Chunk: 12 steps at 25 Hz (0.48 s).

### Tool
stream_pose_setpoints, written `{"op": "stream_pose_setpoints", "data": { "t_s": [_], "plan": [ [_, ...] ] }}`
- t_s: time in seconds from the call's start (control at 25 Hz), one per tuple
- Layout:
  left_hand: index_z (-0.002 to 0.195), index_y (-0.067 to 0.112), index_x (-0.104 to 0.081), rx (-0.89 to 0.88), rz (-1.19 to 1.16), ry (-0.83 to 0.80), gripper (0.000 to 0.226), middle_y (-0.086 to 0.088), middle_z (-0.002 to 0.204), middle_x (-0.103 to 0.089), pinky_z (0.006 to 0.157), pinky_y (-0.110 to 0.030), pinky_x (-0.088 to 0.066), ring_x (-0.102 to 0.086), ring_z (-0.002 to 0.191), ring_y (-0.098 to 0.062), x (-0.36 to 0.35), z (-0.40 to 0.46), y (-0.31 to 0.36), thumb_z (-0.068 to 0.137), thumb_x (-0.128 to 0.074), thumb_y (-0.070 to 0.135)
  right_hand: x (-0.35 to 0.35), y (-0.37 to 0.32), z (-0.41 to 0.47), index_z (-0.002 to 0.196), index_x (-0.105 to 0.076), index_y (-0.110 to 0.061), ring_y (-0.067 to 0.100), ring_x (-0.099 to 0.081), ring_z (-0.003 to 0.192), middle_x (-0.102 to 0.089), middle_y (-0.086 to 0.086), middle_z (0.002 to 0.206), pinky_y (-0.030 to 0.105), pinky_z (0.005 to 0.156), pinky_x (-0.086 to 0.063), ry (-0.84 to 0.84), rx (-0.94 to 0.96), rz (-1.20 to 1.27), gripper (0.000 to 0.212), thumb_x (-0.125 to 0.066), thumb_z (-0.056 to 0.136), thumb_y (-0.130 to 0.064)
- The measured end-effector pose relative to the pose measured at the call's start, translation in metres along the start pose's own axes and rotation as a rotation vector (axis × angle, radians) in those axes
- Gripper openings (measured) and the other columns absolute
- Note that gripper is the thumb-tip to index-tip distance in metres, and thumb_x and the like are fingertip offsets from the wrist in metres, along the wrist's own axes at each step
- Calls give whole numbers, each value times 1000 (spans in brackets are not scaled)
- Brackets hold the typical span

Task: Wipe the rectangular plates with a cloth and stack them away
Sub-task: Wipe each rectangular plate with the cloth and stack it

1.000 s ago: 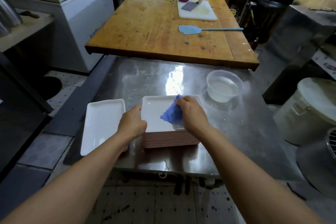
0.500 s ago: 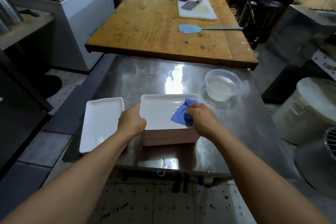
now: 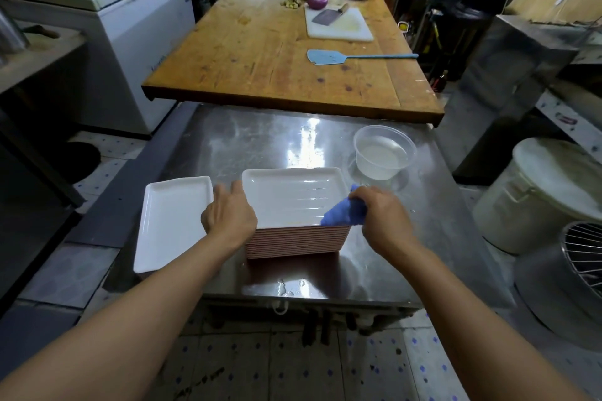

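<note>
A tall stack of white rectangular plates (image 3: 293,195) with pinkish sides stands on the steel table (image 3: 260,140). My left hand (image 3: 228,216) holds the top plate's left edge, thumb on the rim. Gripped in my right hand (image 3: 381,218) is a blue cloth (image 3: 342,215), which lies on the top plate's near right corner. Left of the stack, a separate white rectangular plate (image 3: 172,221) lies flat at the table's left edge.
A clear plastic tub of water (image 3: 384,153) sits behind the stack on the right. Beyond is a wooden table (image 3: 260,52) with a blue spatula (image 3: 329,58) and cutting board (image 3: 338,24). A white bucket (image 3: 540,192) stands on the floor at right.
My right hand has dragged the blue cloth from the middle of the top plate to its near right corner. My left hand has loosened slightly on the left rim.
</note>
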<state>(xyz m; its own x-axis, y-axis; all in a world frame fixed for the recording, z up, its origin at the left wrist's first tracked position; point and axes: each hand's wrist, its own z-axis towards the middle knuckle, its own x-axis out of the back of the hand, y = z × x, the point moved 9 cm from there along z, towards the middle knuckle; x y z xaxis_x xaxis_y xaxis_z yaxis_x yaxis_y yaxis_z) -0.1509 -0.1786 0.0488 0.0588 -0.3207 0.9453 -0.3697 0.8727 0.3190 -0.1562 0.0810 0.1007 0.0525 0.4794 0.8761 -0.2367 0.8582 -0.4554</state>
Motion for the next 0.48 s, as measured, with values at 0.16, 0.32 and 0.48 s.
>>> {"op": "stream_pose_setpoints", "data": {
  "t_s": [0.16, 0.32, 0.48],
  "plan": [
    [116, 25, -62, -434, 63, 77, 36, 1, 109, -52, 75, -32, -40, -44, 108, -19, -1, -26, 62, 86, -60, 44, 25, 24, -4, 97, -65, -5, 25, -59, 81, -67, 12, 91, 31, 69, -46, 209, -127, 165, 29, -49, 79, 9],
    [102, 23, -70, -594, 215, 18, 19, 5, 101, -59, 63, -27, -36, -46, 103, -17, -24, -39, 93, 90, -58, 32, 22, 37, -9, 92, -65, -2, 28, -59, 79, -66, 15, 89, 34, 69, -48, 218, -203, 212, 28, -48, 74, 11],
    [92, 21, -71, -585, 94, 40, 12, 7, 95, -62, 59, -27, -30, -50, 96, -15, -16, -38, 91, 87, -63, 29, 19, 49, -15, 99, -67, -7, 22, -58, 84, -66, 11, 94, 23, 71, -39, 212, -276, 228, 32, -52, 76, 9]
  ]
}}
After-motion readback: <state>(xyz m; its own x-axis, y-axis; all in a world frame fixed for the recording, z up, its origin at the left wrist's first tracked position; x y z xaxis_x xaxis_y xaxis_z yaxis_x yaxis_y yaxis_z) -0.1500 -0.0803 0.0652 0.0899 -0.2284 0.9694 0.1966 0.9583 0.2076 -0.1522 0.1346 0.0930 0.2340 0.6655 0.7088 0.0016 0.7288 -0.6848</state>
